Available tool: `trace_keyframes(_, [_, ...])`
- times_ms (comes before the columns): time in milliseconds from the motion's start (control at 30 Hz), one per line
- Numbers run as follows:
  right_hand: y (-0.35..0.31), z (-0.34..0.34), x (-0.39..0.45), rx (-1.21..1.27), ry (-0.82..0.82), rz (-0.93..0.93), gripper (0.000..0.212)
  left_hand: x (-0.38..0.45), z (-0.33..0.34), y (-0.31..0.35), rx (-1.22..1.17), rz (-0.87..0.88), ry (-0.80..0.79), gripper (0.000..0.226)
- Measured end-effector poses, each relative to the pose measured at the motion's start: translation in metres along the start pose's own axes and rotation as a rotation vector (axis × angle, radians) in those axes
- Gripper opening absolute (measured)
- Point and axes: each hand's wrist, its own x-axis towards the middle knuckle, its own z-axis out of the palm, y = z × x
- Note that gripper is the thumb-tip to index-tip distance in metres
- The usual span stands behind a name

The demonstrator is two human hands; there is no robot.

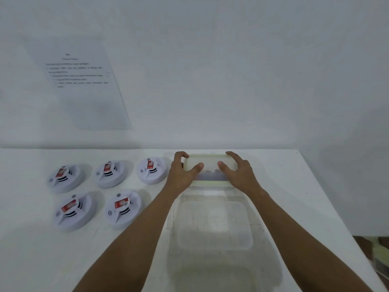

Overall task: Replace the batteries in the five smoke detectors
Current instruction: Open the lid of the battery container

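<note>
Several white round smoke detectors lie on the white table [31,249] in two rows, each with a red and white label on top: one at the back left [65,178], one at the front right [123,208]. To their right stands a small translucent box with a pale lid [210,161]. My left hand [182,172] grips the lid's left end, fingers curled over its far edge and thumb on top. My right hand [239,171] grips the right end the same way. Small dark things [210,171] show through the box wall; what they are is unclear.
A large clear plastic tub [212,224] with nothing visible inside stands in front of the small box, between my forearms. A printed sheet [77,81] hangs on the wall at the left. The table's right edge [336,207] runs diagonally, with a light object on the floor beyond it.
</note>
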Motion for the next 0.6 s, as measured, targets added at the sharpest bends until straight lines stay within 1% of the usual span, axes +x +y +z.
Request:
trace_keyframes(67, [0.003,0.0,0.003,0.01,-0.003,-0.023,0.052,0.0,0.0,0.002,-0.044,0.004,-0.04,0.039])
trace_keyframes(133, [0.003,0.0,0.004,0.019,-0.011,-0.053,0.05,0.002,-0.001,0.003,-0.051,0.021,-0.04,0.035])
trace_keyframes(233, [0.001,0.001,0.004,0.037,-0.011,-0.084,0.047,0.007,-0.002,-0.001,0.029,0.077,0.032,0.029])
trace_keyframes(367, [0.002,0.002,0.004,0.058,-0.001,-0.07,0.048,0.009,-0.005,-0.001,0.125,0.093,0.0,0.03])
trace_keyframes(433, [0.002,0.001,0.004,0.067,0.044,-0.064,0.051,0.008,-0.007,0.003,0.164,0.1,-0.022,0.031])
trace_keyframes(500, [0.002,0.001,0.003,0.067,0.073,-0.067,0.054,0.005,-0.009,0.009,0.188,0.077,-0.065,0.036])
trace_keyframes(533, [0.003,0.001,0.004,0.053,0.066,-0.061,0.055,0.002,-0.01,0.012,0.204,0.049,-0.103,0.043])
trace_keyframes(600, [0.003,0.002,0.004,0.021,0.041,-0.041,0.057,-0.003,-0.01,0.015,0.289,0.016,-0.189,0.066])
